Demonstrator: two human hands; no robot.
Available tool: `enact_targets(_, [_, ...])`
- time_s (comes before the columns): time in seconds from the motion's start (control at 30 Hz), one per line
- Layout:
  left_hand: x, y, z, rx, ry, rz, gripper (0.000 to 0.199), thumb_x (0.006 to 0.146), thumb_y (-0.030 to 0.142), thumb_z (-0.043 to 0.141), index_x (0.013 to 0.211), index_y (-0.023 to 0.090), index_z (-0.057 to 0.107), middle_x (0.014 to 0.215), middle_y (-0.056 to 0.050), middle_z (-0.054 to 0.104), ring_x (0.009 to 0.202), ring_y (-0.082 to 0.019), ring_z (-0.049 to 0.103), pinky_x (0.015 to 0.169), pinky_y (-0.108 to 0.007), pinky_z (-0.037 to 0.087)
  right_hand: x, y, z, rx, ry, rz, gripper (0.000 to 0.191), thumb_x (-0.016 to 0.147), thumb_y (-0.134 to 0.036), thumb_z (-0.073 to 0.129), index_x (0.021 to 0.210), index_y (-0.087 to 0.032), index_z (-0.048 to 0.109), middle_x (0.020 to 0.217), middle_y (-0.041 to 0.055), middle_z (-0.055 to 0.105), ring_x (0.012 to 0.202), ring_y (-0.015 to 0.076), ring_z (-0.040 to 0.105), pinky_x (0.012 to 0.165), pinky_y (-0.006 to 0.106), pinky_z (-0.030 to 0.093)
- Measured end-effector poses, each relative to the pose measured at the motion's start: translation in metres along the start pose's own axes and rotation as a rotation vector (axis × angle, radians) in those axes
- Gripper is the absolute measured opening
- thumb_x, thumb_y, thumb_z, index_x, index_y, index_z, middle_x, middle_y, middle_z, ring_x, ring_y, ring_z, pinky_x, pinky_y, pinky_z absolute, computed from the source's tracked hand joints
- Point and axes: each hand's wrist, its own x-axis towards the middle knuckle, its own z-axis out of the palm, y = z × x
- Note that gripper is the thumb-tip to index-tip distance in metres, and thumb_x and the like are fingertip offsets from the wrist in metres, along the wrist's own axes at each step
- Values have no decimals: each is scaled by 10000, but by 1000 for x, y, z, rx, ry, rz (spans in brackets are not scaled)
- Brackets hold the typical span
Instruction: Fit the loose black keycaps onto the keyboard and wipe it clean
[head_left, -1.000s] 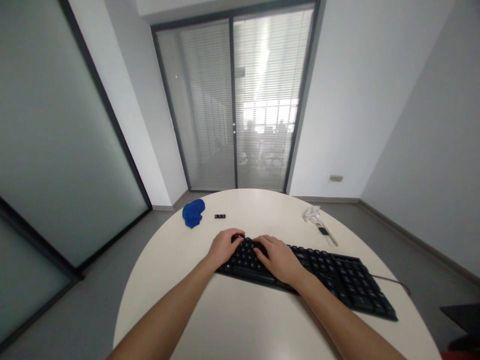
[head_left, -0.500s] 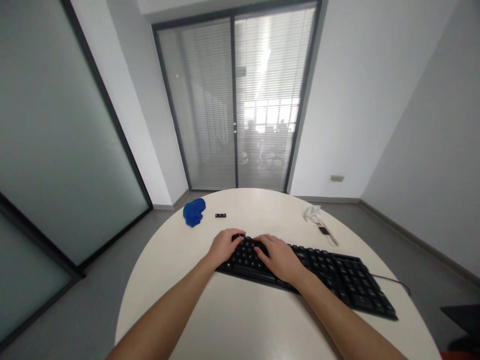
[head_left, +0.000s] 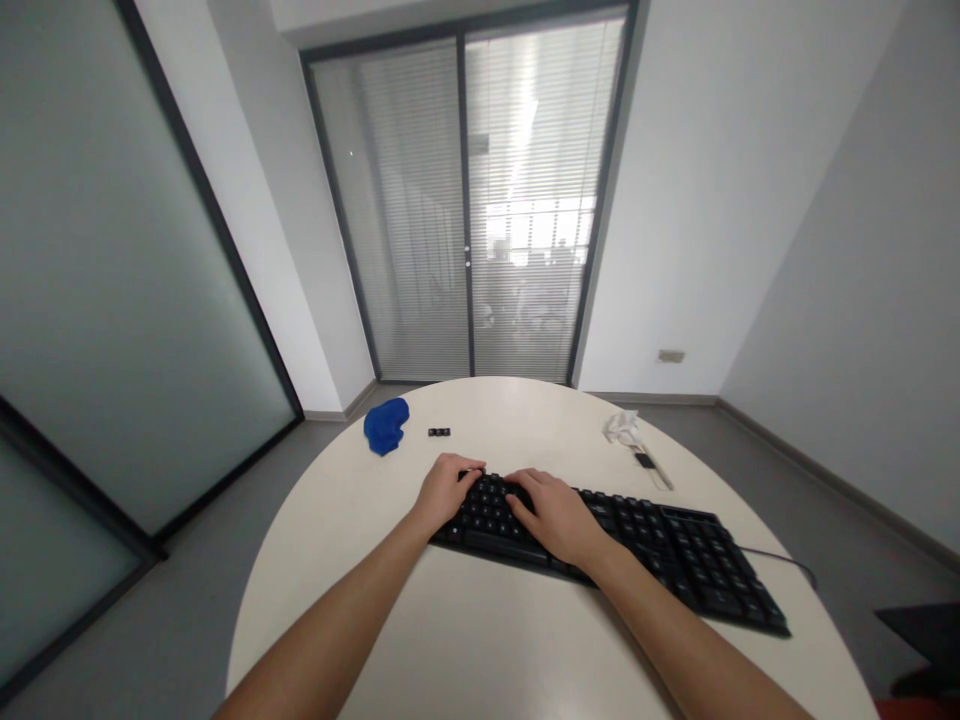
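Observation:
A black keyboard [head_left: 487, 545] lies at a slant across the round table. My left hand [head_left: 444, 492] is at its far left corner, thumb and forefinger brought close together over the edge keys. Whatever is between those fingertips is too small and hidden to make out. My right hand [head_left: 555, 515] rests on the keys right of it, thumb and forefinger apart, with the other fingers partly hidden along the far edge. Beyond the left hand sits a short row of small black pieces that look like keycaps [head_left: 439, 432].
A blue cloth-like piece [head_left: 385, 426] lies at the table's [head_left: 315, 560] far left. Crumpled white material [head_left: 622, 428] and a pale stick-like item [head_left: 658, 470] with a black tag [head_left: 644, 460] lie at the far right. The keyboard's cable [head_left: 780, 556] runs off the right edge.
The whole view has shifted slightly. My left thumb and forefinger have moved a little at the keyboard's corner, and the dark gap between them is smaller. My right hand stays in place.

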Motion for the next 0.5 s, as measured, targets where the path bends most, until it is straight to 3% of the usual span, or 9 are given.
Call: enact_targets(0.5, [-1, 1, 0, 3, -68, 56, 235, 917, 199, 576, 1038, 206, 777, 1094, -35, 761, 1060, -209, 680, 1005, -333, 486, 0, 2, 2, 0, 3, 2, 299, 1004, -339, 481, 1228, -206, 628, 1180, 84, 677, 1089, 234, 616, 978, 370, 444])
